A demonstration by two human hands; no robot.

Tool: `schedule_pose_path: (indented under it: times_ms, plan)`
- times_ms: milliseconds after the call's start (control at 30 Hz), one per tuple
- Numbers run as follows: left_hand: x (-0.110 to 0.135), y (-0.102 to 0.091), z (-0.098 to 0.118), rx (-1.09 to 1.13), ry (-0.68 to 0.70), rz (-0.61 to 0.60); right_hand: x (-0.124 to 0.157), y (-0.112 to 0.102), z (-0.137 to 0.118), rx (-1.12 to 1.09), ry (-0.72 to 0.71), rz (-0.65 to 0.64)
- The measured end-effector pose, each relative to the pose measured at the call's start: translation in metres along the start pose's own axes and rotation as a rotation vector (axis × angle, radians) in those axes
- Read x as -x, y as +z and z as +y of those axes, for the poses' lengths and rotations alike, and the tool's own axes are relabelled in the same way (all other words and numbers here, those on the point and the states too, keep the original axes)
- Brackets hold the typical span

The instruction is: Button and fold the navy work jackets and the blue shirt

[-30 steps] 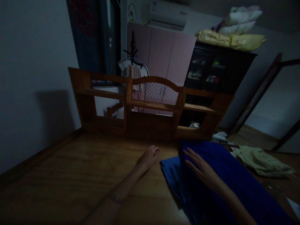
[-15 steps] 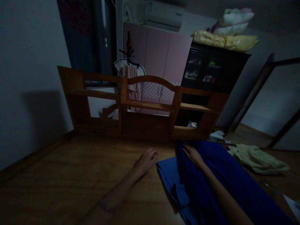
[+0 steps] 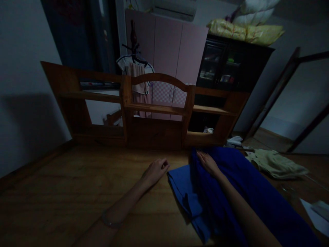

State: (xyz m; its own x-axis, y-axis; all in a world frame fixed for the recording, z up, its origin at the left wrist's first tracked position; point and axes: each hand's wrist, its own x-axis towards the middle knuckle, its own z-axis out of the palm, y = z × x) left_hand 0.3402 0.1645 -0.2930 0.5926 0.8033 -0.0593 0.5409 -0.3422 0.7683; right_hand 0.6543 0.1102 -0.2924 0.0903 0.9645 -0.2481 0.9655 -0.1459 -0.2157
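A dark royal-blue cloth lies in long folds on the wooden board surface. Under its left edge a lighter blue folded cloth sticks out. My right hand rests flat on the far end of the dark blue cloth, fingers stretched together. Left of the lighter cloth, my left hand is just over the boards, apart from both cloths. Its fingers curl inward to the thumb with a small gap, and nothing shows in them. A bracelet circles the left forearm.
A wooden headboard with open shelves bounds the far side. A wall closes the left. To the right lie a pale green garment, a clear glass-like object and white paper. Behind stand a pink wardrobe and a dark cabinet.
The view has tilted down and shifted slightly, so the room sits higher in the picture. Both hands keep nearly the same places relative to the cloths.
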Motion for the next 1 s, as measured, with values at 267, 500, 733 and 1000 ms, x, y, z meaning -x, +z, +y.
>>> schedule_pose_path:
  times_ms: [267,500,733,1000]
  plan:
    - [0.003,0.000,0.001,0.009,-0.025,0.026,0.006,-0.015,-0.039,0.082,0.112,0.034]
    - [0.005,-0.010,-0.004,-0.019,-0.003,0.026,-0.018,-0.028,-0.061,0.152,0.387,-0.077]
    - [0.007,-0.015,-0.011,-0.049,-0.023,0.036,-0.021,-0.045,-0.049,-0.033,0.545,0.015]
    - [0.010,-0.020,-0.012,-0.043,-0.015,0.036,-0.010,-0.101,-0.012,-0.524,0.690,0.166]
